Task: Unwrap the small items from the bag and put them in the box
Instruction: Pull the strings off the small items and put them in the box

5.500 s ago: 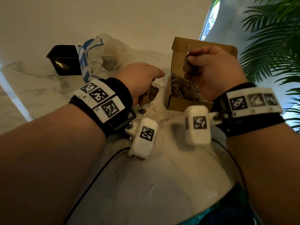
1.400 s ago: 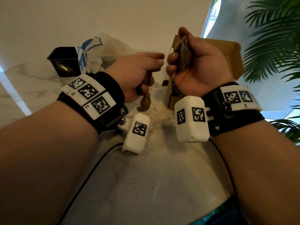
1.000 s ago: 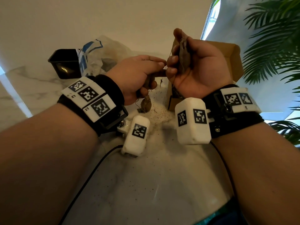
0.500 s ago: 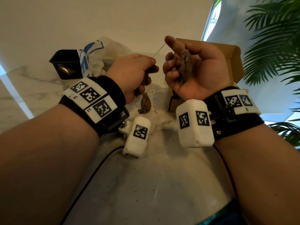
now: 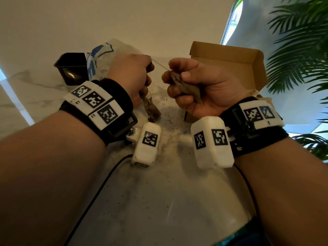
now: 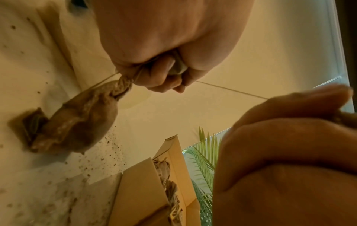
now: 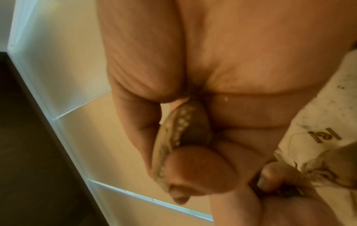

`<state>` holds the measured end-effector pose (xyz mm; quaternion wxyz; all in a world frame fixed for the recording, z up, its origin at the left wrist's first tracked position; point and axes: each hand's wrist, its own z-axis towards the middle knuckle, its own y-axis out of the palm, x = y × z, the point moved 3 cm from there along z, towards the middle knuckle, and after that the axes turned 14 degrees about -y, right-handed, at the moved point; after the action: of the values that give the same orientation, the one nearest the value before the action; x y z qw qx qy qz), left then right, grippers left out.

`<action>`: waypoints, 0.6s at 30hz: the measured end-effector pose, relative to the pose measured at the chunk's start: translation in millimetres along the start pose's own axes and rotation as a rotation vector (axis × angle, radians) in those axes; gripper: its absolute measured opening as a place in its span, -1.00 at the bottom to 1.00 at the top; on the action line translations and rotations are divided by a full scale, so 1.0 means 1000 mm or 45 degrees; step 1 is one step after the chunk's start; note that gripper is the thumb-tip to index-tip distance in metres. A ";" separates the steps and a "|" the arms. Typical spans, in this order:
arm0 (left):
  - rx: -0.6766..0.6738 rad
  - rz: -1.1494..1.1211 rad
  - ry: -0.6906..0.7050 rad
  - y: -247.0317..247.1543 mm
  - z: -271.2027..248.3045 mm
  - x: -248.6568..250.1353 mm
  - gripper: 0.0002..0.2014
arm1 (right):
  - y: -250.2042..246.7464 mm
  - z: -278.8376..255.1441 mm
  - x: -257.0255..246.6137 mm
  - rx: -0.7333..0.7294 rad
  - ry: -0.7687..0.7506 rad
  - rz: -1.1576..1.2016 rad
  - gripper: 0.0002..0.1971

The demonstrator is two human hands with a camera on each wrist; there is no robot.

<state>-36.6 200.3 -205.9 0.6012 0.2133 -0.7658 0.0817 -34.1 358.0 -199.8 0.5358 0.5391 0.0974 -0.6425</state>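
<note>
Two hands (image 5: 131,75) (image 5: 198,87) grip two sachets (image 5: 152,110) (image 5: 186,87) (one each).

The right hand (image 5: 200,86) now grips its tea bag (image 5: 186,87), string (image 5: 159,65) taut.

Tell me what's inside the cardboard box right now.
The left wrist view shows crumpled brown tea bags piled inside the box. How many, and what lies beneath, is hidden by its wall.

Black tub (image 5: 71,68) at rear, palm plant (image 5: 300,41) alongside, poss. dirt specks (image 5: 165,118).
</note>
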 end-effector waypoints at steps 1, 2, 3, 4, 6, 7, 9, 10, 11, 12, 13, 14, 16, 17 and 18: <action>-0.014 0.024 -0.003 0.000 -0.001 0.000 -0.89 | 0.000 0.001 -0.001 0.034 -0.049 -0.024 -0.69; -0.037 0.068 0.003 0.001 -0.001 -0.001 -0.91 | -0.002 0.001 -0.003 0.092 -0.115 -0.048 -0.71; -0.064 0.128 0.015 0.002 -0.002 -0.002 -0.91 | -0.004 0.003 -0.006 0.162 -0.192 -0.064 -0.72; -0.094 0.196 0.026 0.002 -0.003 -0.003 -0.91 | -0.006 0.004 -0.009 0.236 -0.276 -0.077 -0.71; -0.169 0.330 0.040 0.005 -0.006 -0.004 -0.91 | -0.014 0.007 -0.016 0.413 -0.438 -0.094 -0.69; -0.219 0.396 0.044 0.006 -0.008 -0.005 -0.91 | -0.020 0.008 -0.018 0.532 -0.505 -0.109 -0.69; -0.332 0.498 0.045 0.010 -0.013 -0.006 -0.92 | -0.031 0.007 -0.021 0.770 -0.585 -0.187 -0.70; -0.392 0.522 0.046 0.011 -0.016 -0.006 -0.93 | -0.035 0.007 -0.022 0.854 -0.595 -0.244 -0.70; -0.451 0.529 0.051 0.013 -0.019 -0.007 -0.93 | -0.038 0.006 -0.022 0.912 -0.594 -0.292 -0.70; -0.501 0.528 0.059 0.015 -0.021 -0.007 -0.93 | -0.041 0.007 -0.021 0.955 -0.589 -0.315 -0.70; -0.541 0.520 0.070 0.016 -0.023 -0.006 -0.92 | -0.043 0.007 -0.021 0.990 -0.588 -0.325 -0.70; -0.570 0.506 0.082 0.017 -0.025 -0.006 -0.92 | -0.044 0.007 -0.021 1.021 -0.584 -0.344 -0.70; -0.597 0.452 0.109 0.018 -0.027 -0.004 -0.91 | -0.046 0.008 -0.021 1.068 -0.558 -0.416 -0.70; -0.597 0.415 0.124 0.018 -0.027 -0.003 -0.90 | -0.047 0.008 -0.021 1.078 -0.543 -0.447 -0.71; -0.589 0.375 0.137 0.018 -0.026 -0.002 -0.90 | -0.047 0.007 -0.020 1.079 -0.533 -0.472 -0.72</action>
<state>-20.4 226.6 -198.3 0.6553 -0.0477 -0.7539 0.0025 -78.5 383.8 -201.9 0.1549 0.5424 -0.1873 -0.8042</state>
